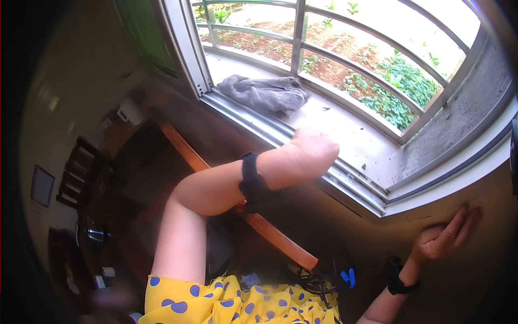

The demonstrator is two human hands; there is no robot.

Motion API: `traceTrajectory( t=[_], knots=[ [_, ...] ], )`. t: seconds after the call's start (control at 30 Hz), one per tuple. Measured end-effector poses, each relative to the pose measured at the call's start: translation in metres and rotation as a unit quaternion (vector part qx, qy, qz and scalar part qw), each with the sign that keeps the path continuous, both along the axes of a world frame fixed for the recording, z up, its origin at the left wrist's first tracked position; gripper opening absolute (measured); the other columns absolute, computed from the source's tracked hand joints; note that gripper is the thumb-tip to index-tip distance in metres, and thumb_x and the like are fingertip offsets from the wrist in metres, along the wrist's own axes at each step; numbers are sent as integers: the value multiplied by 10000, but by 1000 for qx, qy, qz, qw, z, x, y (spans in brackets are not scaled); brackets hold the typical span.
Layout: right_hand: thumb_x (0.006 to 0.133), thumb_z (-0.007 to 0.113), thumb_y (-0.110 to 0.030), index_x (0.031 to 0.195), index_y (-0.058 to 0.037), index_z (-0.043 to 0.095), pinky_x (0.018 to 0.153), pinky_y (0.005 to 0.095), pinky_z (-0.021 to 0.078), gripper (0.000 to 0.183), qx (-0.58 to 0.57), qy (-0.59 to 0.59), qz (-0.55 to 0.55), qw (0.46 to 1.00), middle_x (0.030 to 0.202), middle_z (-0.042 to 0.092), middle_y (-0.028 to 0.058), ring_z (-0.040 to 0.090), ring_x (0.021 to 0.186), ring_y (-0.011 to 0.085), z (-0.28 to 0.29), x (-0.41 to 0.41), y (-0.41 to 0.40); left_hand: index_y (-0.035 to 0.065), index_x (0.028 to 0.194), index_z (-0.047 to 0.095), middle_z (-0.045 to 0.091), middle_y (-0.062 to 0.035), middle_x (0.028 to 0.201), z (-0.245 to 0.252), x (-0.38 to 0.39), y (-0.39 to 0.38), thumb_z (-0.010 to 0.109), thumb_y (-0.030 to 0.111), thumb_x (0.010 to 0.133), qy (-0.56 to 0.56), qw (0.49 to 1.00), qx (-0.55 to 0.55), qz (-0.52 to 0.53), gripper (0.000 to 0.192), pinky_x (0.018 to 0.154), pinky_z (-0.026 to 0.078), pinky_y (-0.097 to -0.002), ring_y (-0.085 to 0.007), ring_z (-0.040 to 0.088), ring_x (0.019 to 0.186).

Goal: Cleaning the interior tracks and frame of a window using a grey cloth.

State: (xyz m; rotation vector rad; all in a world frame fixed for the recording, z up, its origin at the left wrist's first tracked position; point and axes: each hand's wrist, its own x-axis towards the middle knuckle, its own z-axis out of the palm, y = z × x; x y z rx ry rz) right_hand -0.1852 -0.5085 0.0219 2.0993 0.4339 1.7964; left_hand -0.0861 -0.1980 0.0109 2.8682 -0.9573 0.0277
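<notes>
My left hand (313,156) is over the metal window track (356,182), bent at the wrist with its fingers curled out of sight. I cannot tell whether it holds anything. A crumpled grey cloth (265,93) lies on the pale window sill (340,125), farther out and to the left of that hand. At the lower right, my right hand (445,239) is raised beside the wall below the window frame. Its fingers are blurred and extended, and nothing shows in them. Both arms wear black straps.
Curved metal bars (299,40) close off the window, with plants and soil outside. A brown wooden bar (283,241) runs beneath my left arm. Black cables (315,279) and a blue clip (348,278) are near my body. Dark wooden chairs (79,174) stand at the left.
</notes>
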Motion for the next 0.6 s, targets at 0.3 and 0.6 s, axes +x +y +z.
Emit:
traceTrajectory(
  t=[0.3, 0.6],
  knots=[
    [971, 277, -93, 1243, 62, 532, 952, 577, 437, 404, -4, -8, 5, 1000, 1253, 504, 284, 515, 1152, 469, 1, 1, -1, 89, 660, 693, 647, -83, 692, -13, -4, -3, 666, 111, 616, -78, 993, 67, -60, 56, 621, 499, -316, -245, 625, 711],
    [997, 292, -126, 1211, 58, 559, 901, 562, 478, 388, -10, -12, 27, 999, 1192, 550, 273, 558, 1088, 461, 6, 2, 3, 163, 1025, 725, 691, -35, 1020, -5, -8, -50, 807, 281, 663, 34, 944, 321, -64, 390, 659, 557, -382, -250, 631, 947]
  ],
)
